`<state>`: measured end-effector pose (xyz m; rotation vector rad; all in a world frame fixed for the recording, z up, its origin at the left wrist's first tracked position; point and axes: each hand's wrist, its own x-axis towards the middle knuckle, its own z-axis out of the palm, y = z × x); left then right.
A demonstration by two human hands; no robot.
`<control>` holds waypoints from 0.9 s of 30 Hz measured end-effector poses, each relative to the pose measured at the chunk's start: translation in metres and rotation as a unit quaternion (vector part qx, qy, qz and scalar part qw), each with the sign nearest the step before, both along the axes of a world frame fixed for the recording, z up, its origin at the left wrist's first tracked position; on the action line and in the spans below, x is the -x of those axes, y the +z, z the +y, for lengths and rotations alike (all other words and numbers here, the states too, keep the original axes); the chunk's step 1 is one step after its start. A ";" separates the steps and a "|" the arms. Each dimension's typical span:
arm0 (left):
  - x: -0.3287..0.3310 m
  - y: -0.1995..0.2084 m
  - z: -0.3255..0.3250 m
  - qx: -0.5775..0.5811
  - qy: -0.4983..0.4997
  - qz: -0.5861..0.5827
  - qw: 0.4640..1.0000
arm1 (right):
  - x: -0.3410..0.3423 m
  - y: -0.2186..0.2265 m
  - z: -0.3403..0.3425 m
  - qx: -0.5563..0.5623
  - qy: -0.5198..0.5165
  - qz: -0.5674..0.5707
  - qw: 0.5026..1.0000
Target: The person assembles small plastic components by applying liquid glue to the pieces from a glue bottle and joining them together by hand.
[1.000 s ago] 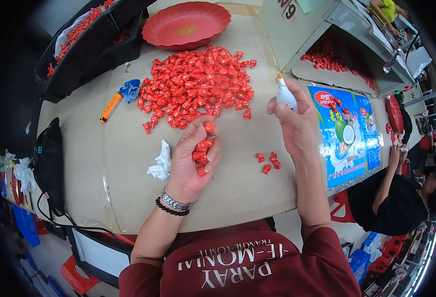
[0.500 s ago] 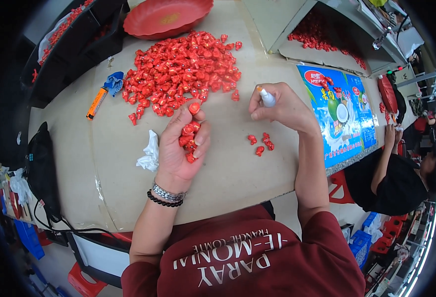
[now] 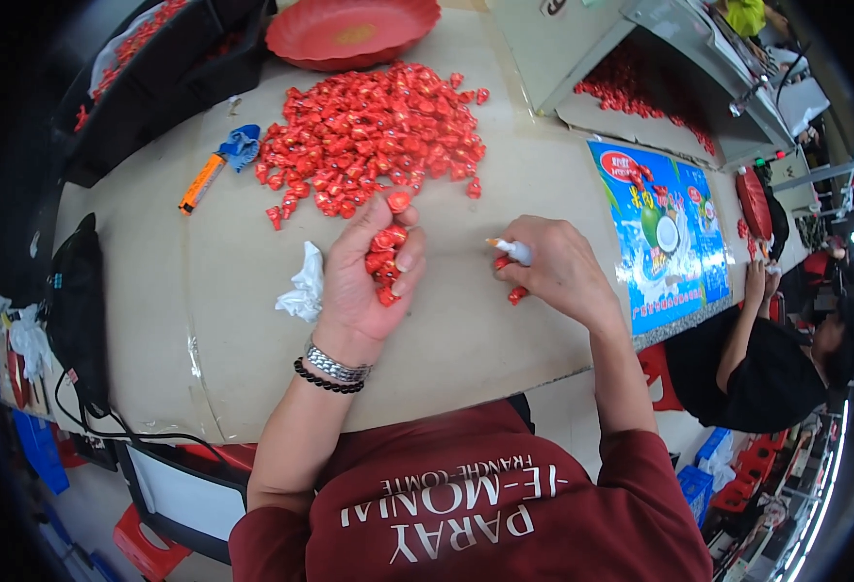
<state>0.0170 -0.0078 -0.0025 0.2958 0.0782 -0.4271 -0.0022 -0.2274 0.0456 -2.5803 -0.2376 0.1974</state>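
Observation:
My left hand (image 3: pixel 354 301) is curled around several small glossy red pieces (image 3: pixel 385 257), one of them (image 3: pixel 399 202) pinched upright between thumb and forefinger. In my right hand (image 3: pixel 568 267) is a white pen-like tube (image 3: pixel 512 250) with an orange-yellow tip pointing left towards the left hand. Under the right fingers lie a few loose red pieces (image 3: pixel 516 294) on the table, partly hidden by the hand. Beyond both hands spreads a large pile of the same red pieces (image 3: pixel 378 131). Their exact kind is too small to make out.
A crumpled white tissue (image 3: pixel 303 286) lies left of my left hand. Farther off are an orange tube (image 3: pixel 202 184) with a blue cloth, black bins (image 3: pixel 155 107) and a red scalloped tray (image 3: pixel 354 34). Rightward are a blue printed sheet (image 3: pixel 631 247), a cabinet (image 3: pixel 582 58) and a seated co-worker (image 3: pixel 752 373).
My right hand has come down over the loose red pieces, and the tube in it has tipped so its tip points left. The left hand keeps its pieces; the view has shifted slightly.

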 end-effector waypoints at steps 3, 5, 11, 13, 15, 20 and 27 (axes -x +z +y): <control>0.001 -0.002 -0.003 -0.004 0.000 -0.003 1.000 | -0.012 0.003 -0.003 -0.079 -0.021 -0.062 0.995; 0.002 -0.004 0.000 -0.005 -0.012 -0.003 1.000 | -0.021 0.013 0.008 -0.139 -0.047 -0.049 0.988; 0.003 0.001 -0.002 -0.024 -0.005 -0.011 1.000 | -0.039 0.029 0.034 -0.436 0.002 0.005 0.900; 0.003 0.001 -0.003 -0.036 0.001 -0.015 0.999 | -0.041 0.025 0.040 -0.434 0.006 0.011 0.901; 0.004 0.000 -0.004 -0.074 0.014 -0.029 0.997 | -0.042 0.017 0.046 -0.432 0.010 0.020 0.902; 0.004 0.001 -0.006 -0.085 0.005 0.005 0.996 | -0.042 -0.002 0.047 -0.432 -0.033 -0.045 0.900; 0.006 -0.001 -0.007 -0.139 -0.011 0.016 0.990 | -0.043 -0.010 0.040 -0.303 0.105 -0.211 0.923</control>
